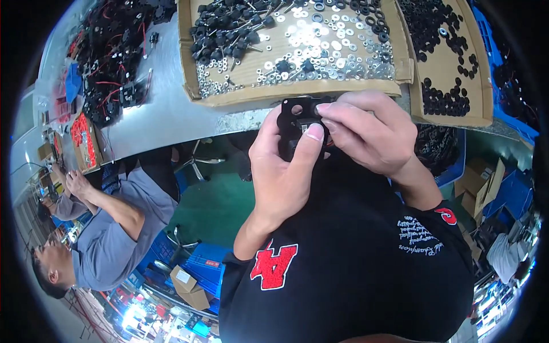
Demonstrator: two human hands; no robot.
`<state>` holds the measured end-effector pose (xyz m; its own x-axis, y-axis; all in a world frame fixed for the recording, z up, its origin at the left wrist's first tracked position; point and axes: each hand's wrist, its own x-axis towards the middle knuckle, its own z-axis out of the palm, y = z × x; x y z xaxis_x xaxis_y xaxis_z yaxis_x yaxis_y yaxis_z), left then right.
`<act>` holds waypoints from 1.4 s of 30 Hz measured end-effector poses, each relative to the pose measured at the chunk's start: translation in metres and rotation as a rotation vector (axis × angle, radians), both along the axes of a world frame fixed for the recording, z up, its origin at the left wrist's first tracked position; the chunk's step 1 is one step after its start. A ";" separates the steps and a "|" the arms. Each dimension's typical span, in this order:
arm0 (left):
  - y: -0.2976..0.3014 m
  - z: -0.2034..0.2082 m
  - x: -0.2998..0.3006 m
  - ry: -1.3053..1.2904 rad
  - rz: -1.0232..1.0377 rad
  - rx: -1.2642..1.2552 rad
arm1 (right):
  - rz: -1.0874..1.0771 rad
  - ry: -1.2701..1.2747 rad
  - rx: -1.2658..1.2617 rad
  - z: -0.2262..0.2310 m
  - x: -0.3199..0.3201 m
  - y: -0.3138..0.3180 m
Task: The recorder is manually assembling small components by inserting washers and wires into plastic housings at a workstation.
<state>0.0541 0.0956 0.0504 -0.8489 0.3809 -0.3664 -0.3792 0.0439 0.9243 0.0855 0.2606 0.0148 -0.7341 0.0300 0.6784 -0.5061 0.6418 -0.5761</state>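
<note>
My left hand (283, 166) grips a black plate-like part (287, 108) with round holes, its thumb pressed flat on the front. At the part's right side, the fingertips of my right hand (372, 128) are pinched together against it. Whatever small piece may sit between those fingertips is hidden. Both hands are just below the near edge of a cardboard tray (251, 94). In that tray lie many silver washers and nuts (343, 40), black rubber rings (380, 23) and a heap of black-headed screws (229, 28).
A second cardboard tray (474, 106) on the right holds small black round parts (446, 100). Black parts with red wires (111, 63) are piled on the metal table (166, 68) at left. A co-worker in a grey shirt (126, 223) works there beside a box of red pieces (86, 143).
</note>
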 end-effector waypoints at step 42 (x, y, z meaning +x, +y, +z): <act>-0.044 -0.023 -0.055 0.565 -0.006 -0.143 | -0.165 -0.186 0.199 0.027 -0.052 -0.058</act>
<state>-0.0013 0.0517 0.0272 -0.9257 0.3660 0.0951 0.1721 0.1839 0.9678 0.0330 0.2027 0.0416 -0.8424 0.0397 0.5373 -0.2831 0.8159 -0.5042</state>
